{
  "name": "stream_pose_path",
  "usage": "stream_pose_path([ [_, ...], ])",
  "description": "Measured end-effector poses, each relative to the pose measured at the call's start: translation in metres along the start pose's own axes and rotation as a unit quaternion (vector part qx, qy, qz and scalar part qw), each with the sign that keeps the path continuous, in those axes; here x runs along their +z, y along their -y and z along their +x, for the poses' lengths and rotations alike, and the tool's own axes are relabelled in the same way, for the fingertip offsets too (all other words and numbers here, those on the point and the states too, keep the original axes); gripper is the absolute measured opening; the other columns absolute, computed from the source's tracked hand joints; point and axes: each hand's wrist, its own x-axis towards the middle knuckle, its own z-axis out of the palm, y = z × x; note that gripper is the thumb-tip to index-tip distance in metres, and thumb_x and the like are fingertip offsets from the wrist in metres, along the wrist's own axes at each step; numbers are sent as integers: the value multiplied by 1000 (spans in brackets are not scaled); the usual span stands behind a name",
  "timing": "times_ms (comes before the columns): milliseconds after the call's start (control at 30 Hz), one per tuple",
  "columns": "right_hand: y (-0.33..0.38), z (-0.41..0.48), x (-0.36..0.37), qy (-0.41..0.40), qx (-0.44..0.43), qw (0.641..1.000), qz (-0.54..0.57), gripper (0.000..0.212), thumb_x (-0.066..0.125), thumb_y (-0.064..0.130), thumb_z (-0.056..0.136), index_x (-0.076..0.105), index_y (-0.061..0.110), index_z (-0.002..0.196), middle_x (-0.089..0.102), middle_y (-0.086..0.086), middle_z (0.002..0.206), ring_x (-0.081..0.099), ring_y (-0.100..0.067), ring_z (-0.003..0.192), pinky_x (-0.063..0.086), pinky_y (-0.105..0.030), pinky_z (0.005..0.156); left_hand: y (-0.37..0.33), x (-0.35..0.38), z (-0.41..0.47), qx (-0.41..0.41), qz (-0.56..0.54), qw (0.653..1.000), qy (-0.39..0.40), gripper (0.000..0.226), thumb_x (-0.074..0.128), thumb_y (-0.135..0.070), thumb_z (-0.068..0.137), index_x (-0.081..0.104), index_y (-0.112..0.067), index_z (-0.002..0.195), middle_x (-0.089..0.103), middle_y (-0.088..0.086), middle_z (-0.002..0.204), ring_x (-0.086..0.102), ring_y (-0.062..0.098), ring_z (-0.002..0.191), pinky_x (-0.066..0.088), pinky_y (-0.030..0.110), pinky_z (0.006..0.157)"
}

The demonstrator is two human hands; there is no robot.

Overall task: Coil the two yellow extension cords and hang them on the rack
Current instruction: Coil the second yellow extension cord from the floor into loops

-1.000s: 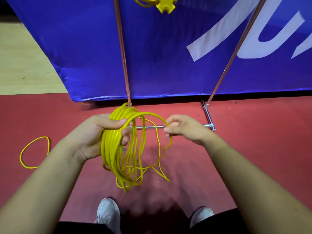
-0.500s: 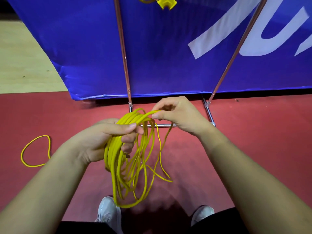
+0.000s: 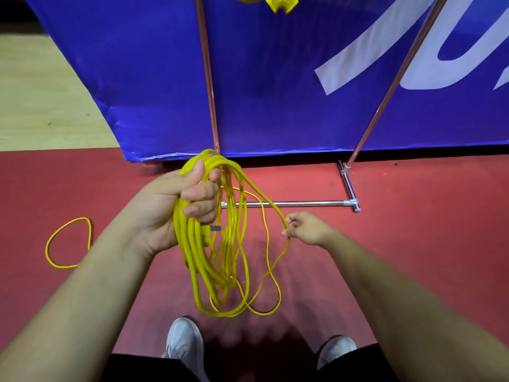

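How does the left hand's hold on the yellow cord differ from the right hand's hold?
The left hand grips the whole bundle of loops of the yellow cord in a full fist; the right hand pinches only one strand. The left hand sits higher in the picture than the right hand. Both hold the same cord.
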Motion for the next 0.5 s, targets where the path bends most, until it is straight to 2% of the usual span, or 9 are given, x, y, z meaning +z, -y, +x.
stream_pose_path([
  [100, -8, -2, 7, -39, 51, 992, 107, 25, 68, 5, 86, 52, 16, 71, 61, -9, 77, 55, -18, 78, 44, -29, 74, -4, -4, 1, 22, 4, 1000, -14, 20, 50, -24, 95, 56, -6, 94, 50, -7, 54, 47, 6, 42, 37, 22, 51],
  [200, 2, -3, 12, -47, 87, 954, 284, 16, 65, 14, 91, 52, 15, 81, 71, -14, 91, 68, -24, 91, 48, -36, 94, -11, -10, -1, 40, -38, 998, -9, 27, 47, -14, 95, 56, 4, 114, 51, -1, 62, 50, 11, 52, 42, 25, 58],
  [267, 15, -8, 14, -46, 95, 941, 323, 15, 65, 20, 91, 52, 15, 84, 71, -12, 90, 70, -23, 86, 51, -37, 91, -14, -12, -1, 68, -11, 996, -59, 37, 55, -13, 88, 56, 5, 120, 51, -1, 66, 50, 12, 58, 45, 24, 60],
  [367, 33, -20, 18, -36, 113, 953, 278, 14, 66, 23, 91, 55, 14, 90, 69, -10, 80, 69, -20, 68, 57, -28, 65, -13, -7, 2, 107, 77, 979, -158, 31, 68, -21, 73, 67, -5, 100, 55, -2, 69, 56, 14, 68, 49, 22, 60],
  [433, 48, -28, 21, -15, 101, 972, 213, 12, 68, 21, 89, 58, 15, 86, 64, -7, 67, 63, -16, 53, 53, -24, 54, -10, -4, 5, 115, 104, 962, -224, 20, 66, -22, 74, 64, -8, 88, 63, 1, 70, 66, 19, 75, 54, 23, 62],
  [500, 64, -37, 20, 22, 48, 995, 85, 11, 70, 17, 86, 63, 12, 80, 58, -3, 54, 52, -14, 43, 44, -22, 48, -7, -4, 7, 104, 122, 947, -280, 12, 58, -20, 79, 58, -10, 84, 72, 9, 79, 72, 23, 82, 58, 26, 65],
])
